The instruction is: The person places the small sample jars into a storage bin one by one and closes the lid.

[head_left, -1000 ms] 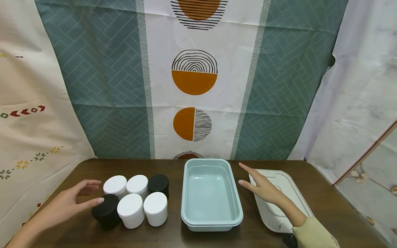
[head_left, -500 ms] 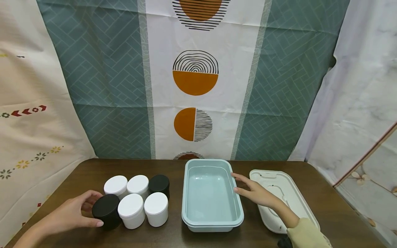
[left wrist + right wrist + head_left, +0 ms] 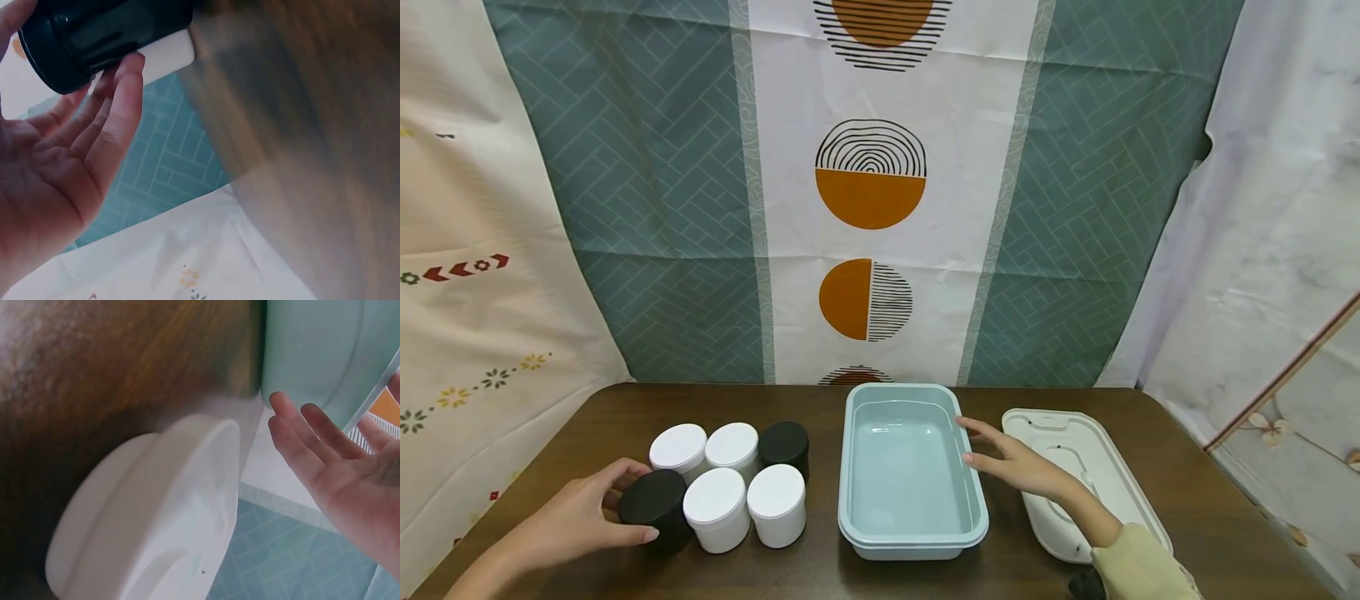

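Note:
My left hand (image 3: pixel 576 512) grips a black lidded jar (image 3: pixel 657 508) at the front left of a group, thumb on its near side and fingers behind it. In the left wrist view the fingers (image 3: pixel 128 94) curl against the dark wall of this jar (image 3: pixel 119 31). My right hand (image 3: pixel 1018 458) rests at the right rim of a light blue rectangular tub (image 3: pixel 850 467), index finger and thumb tips right on the edge. Seen from the right wrist, its other fingers (image 3: pixel 294 440) extend loosely beside the outer wall of the tub (image 3: pixel 312 350).
Several white lidded jars (image 3: pixel 717 500) and a second black jar (image 3: pixel 783 444) stand close together by the held one. Right of the tub, a white lid (image 3: pixel 1120 492) lies on the brown table (image 3: pixel 820 575), partly under the right forearm. A patterned curtain (image 3: pixel 700 208) hangs behind.
My left hand has come down and closed around the front black jar. The right hand has moved left from over the white lid to the tub's rim.

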Action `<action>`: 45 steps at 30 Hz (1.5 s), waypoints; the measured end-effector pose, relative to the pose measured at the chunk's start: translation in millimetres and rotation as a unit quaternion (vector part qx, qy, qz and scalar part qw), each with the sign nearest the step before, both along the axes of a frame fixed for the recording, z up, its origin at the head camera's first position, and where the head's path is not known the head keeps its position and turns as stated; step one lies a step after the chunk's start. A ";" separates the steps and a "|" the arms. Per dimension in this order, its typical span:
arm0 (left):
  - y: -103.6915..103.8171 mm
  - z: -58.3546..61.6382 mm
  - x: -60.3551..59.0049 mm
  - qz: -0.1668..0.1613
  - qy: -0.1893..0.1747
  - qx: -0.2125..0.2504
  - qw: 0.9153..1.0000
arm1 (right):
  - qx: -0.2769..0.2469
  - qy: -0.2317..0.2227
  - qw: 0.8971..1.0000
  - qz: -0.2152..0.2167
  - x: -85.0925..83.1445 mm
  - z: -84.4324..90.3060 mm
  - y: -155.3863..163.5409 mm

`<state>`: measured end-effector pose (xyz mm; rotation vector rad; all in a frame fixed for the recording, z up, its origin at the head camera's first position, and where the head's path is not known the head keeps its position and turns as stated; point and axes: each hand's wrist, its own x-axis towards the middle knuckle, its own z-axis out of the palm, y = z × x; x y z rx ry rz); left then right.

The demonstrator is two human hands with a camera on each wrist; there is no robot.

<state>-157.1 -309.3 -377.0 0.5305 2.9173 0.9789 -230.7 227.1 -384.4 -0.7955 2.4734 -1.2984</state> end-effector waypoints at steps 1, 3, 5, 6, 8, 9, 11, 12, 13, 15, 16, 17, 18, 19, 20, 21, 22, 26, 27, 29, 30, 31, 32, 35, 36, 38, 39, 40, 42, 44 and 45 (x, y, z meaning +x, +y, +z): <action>-0.9 1.0 0.3 -0.008 0.002 0.004 1.000 | -0.002 -0.001 1.000 0.003 0.3 0.6 -0.2; -3.1 3.5 1.2 -0.024 0.008 0.014 1.000 | -0.006 -0.005 1.000 0.006 0.9 1.8 -0.8; -5.5 6.5 2.5 -0.037 0.017 0.018 0.999 | -0.011 -0.010 1.000 0.010 0.9 2.6 -1.3; -6.6 8.4 3.4 -0.040 0.024 0.018 0.999 | -0.012 -0.012 1.000 0.010 0.9 2.8 -1.6; -8.1 13.2 5.1 -0.042 0.038 0.017 0.998 | -0.016 -0.016 1.000 0.012 0.5 3.0 -2.0; -8.4 15.8 5.8 -0.041 0.047 0.015 0.998 | -0.018 -0.018 1.000 0.013 0.2 2.9 -2.1; -8.4 21.9 7.3 -0.035 0.066 0.013 0.997 | -0.022 -0.023 0.999 0.015 -0.4 2.5 -2.3; -7.9 25.2 7.8 -0.032 0.074 0.013 0.997 | -0.023 -0.024 0.999 0.016 -0.8 2.2 -2.2; -7.0 28.5 8.1 -0.028 0.084 0.014 0.996 | -0.026 -0.028 0.999 0.017 -1.0 2.0 -2.2; -4.6 35.1 8.4 -0.018 0.100 0.021 0.995 | -0.029 -0.032 0.999 0.017 -1.4 1.5 -2.2; -3.2 38.4 8.4 -0.012 0.108 0.023 0.994 | -0.030 -0.033 0.999 0.017 -1.4 1.4 -2.2; -2.1 41.6 7.9 -0.010 0.114 0.028 0.993 | -0.031 -0.035 0.999 0.017 -1.4 1.3 -2.3; -0.7 44.9 7.6 -0.005 0.118 0.029 0.993 | -0.033 -0.036 0.999 0.018 -1.4 1.2 -2.3; 0.9 48.1 7.1 -0.001 0.121 0.029 0.992 | -0.034 -0.037 0.999 0.018 -1.4 1.2 -2.5; 2.3 51.5 6.3 0.000 0.125 0.029 0.992 | -0.035 -0.038 0.999 0.019 -1.4 1.2 -2.6; 4.2 55.0 5.6 0.004 0.130 0.027 0.991 | -0.035 -0.038 0.998 0.020 -1.5 1.1 -2.6; 6.3 58.6 4.7 0.007 0.135 0.024 0.991 | -0.036 -0.039 0.998 0.020 -1.5 1.1 -2.7; 21.1 72.6 1.3 0.014 0.155 0.021 0.988 | -0.039 -0.041 0.998 0.018 -1.8 0.7 -2.5; 26.8 75.5 0.3 0.014 0.161 0.022 0.987 | -0.040 -0.042 0.998 0.016 -1.9 0.5 -2.3; 39.2 80.7 -1.7 0.012 0.173 0.026 0.984 | -0.041 -0.044 0.998 0.015 -2.1 0.0 -1.8; 45.9 83.1 -2.8 0.010 0.179 0.027 0.983 | -0.042 -0.045 0.998 0.015 -2.2 -0.3 -1.7; 52.4 85.0 -3.9 0.007 0.183 0.029 0.983 | -0.042 -0.046 0.998 0.016 -2.3 -0.6 -1.6; 59.0 87.0 -4.9 0.003 0.188 0.029 0.982 | -0.043 -0.047 0.998 0.017 -2.5 -0.9 -1.6; 77.3 90.4 -7.5 -0.010 0.195 0.036 0.980 | -0.043 -0.047 0.998 0.019 -2.8 -1.3 -1.7; 82.9 91.4 -8.3 -0.015 0.198 0.037 0.979 | -0.043 -0.047 0.998 0.019 -2.8 -1.3 -1.8; 94.0 93.0 -9.6 -0.025 0.195 0.043 0.980 | -0.042 -0.047 0.998 0.018 -2.7 -1.3 -1.7; 99.6 93.6 -10.3 -0.029 0.193 0.047 0.980 | -0.041 -0.046 0.998 0.016 -2.6 -1.2 -1.6; 104.9 94.6 -11.1 -0.036 0.186 0.055 0.980 | -0.041 -0.047 0.998 0.015 -2.6 -1.1 -1.4; 115.3 96.0 -12.8 -0.045 0.177 0.069 0.981 | -0.039 -0.048 0.998 0.012 -2.7 -0.9 -1.1; 125.2 96.3 -14.6 -0.051 0.166 0.082 0.981 | -0.040 -0.052 0.998 0.010 -3.0 -0.7 -0.8; 130.0 96.1 -15.4 -0.052 0.163 0.087 0.981 | -0.041 -0.054 0.998 0.010 -3.0 -0.5 -0.7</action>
